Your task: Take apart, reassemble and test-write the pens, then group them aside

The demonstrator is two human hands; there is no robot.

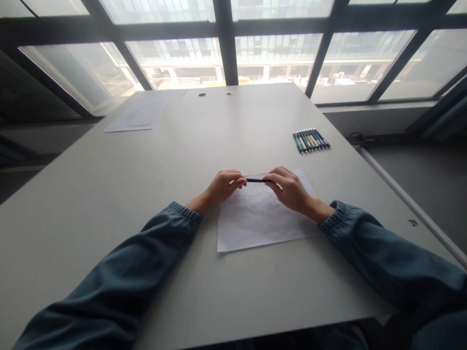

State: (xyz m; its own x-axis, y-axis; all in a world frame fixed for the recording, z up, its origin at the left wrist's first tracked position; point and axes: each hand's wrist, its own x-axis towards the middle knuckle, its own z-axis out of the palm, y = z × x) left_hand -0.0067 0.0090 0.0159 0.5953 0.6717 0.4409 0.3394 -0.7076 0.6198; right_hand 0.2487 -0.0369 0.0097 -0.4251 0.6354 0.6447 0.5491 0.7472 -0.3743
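A thin black pen [260, 180] is held level between both hands, just above a white sheet of paper [259, 218] lying on the grey table [109, 194]. My left hand [224, 185] pinches the pen's left end with curled fingers. My right hand [288, 187] grips the right end, fingers closed round it. Both forearms, in dark blue-green sleeves, rest on the table on either side of the sheet. Faint marks show on the paper, too pale to make out.
A row of several coloured pens [311, 140] lies on the table to the far right. More sheets of paper [142, 114] lie at the far left corner. Large windows [226, 53] stand behind the table's far edge. The table's right edge drops to the floor.
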